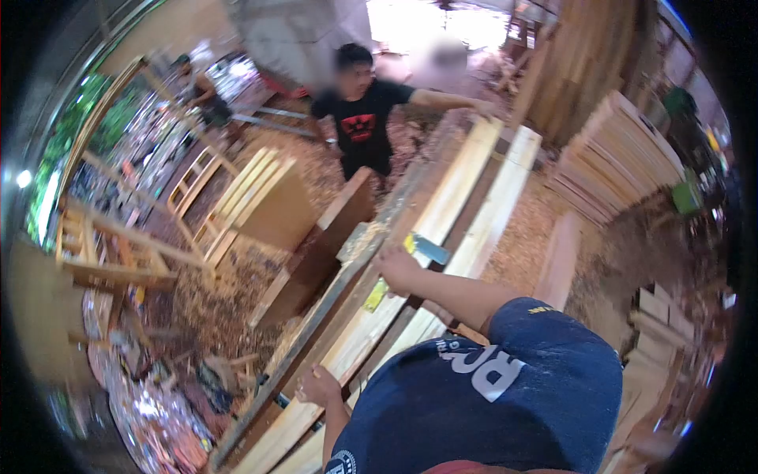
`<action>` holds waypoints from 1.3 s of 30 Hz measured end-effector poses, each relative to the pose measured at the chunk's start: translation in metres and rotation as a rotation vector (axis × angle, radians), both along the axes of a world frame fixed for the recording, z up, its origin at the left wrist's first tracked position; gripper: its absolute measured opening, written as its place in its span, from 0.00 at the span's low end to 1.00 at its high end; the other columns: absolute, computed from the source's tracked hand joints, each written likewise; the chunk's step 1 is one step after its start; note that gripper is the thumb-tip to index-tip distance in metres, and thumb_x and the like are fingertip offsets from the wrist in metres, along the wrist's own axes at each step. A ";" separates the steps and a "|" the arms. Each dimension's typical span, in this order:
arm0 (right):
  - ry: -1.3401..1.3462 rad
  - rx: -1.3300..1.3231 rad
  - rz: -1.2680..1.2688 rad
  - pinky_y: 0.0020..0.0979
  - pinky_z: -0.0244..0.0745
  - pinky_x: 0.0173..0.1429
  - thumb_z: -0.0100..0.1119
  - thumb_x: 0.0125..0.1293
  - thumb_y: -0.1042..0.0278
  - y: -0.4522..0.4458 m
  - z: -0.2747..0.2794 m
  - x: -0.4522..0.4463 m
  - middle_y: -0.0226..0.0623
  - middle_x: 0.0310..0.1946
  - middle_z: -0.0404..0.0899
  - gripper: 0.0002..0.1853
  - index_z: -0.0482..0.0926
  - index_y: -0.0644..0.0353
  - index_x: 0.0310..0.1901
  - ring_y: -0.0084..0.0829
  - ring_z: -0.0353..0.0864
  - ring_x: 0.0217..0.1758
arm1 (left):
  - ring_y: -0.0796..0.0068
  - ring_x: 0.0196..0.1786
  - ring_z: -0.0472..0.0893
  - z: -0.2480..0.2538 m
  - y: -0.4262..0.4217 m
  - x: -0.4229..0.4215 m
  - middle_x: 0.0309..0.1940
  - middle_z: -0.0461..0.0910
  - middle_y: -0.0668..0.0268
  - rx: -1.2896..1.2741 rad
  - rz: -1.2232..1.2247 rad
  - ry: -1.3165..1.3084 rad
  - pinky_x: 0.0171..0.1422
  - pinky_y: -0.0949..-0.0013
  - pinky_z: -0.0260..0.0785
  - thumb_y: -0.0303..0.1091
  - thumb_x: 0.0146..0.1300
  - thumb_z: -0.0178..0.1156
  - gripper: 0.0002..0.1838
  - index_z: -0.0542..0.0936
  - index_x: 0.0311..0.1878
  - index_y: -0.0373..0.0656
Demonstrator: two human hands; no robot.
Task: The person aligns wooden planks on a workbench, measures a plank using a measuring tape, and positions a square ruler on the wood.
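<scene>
Long pale wooden planks (462, 186) run diagonally across a workbench in front of me, with dark gaps between them. My right hand (397, 269) reaches over the middle of the planks, fingers closed on a yellow and blue try square (430, 250). Its yellow part shows on both sides of the hand, and its blue part lies across the plank. Lower down, my left hand (319, 386) is at the near part of the same plank, its fingers curled. What they hold, if anything, is hidden.
Across the bench a person in a black shirt (365, 130) stretches an arm to the planks' far end. A wide brown board (316, 249) stands beside the bench. Wooden frames (118, 265) are at left; stacked panels (620, 158) lean at right. Wood shavings cover the floor.
</scene>
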State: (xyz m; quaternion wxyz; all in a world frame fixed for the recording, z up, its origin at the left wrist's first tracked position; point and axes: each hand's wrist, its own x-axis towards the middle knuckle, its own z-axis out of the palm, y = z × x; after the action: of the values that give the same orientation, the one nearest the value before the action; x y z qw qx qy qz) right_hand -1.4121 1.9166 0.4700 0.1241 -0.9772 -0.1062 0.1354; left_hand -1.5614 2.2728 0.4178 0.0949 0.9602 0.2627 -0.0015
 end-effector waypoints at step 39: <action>-0.001 -0.019 -0.537 0.53 0.81 0.66 0.76 0.63 0.60 -0.076 -0.023 -0.063 0.58 0.57 0.80 0.31 0.73 0.67 0.62 0.59 0.82 0.64 | 0.45 0.76 0.72 0.010 0.004 0.001 0.62 0.83 0.52 -0.097 0.021 0.022 0.85 0.37 0.44 0.55 0.79 0.52 0.26 0.90 0.56 0.45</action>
State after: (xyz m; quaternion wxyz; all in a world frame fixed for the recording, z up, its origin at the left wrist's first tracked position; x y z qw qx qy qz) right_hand -1.4755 1.8407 0.4469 0.1464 -0.9716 0.1580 0.0980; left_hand -1.5604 2.2770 0.4275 0.1385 0.9516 0.2732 -0.0239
